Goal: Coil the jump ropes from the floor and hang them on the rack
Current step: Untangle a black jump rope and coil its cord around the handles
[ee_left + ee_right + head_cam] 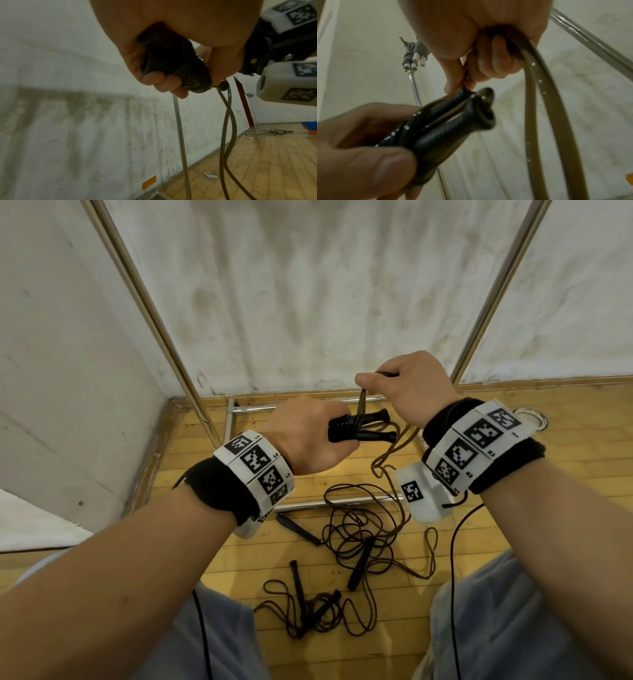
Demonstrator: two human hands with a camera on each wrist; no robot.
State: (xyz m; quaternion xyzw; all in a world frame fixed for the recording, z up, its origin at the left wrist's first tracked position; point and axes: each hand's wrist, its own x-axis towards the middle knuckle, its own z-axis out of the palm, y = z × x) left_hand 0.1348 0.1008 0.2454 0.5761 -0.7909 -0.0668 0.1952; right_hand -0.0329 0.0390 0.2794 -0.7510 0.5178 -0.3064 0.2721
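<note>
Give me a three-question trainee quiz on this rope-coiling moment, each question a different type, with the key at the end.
1. True or false: the left hand grips two black handles side by side.
2. Multiple choice: the right hand holds A) a handle, B) the brown cord above the handles, C) the rack pole.
3. Fill in: the other jump ropes lie tangled on the wooden ____.

Key: 1 true; 2 B; 3 floor.
</note>
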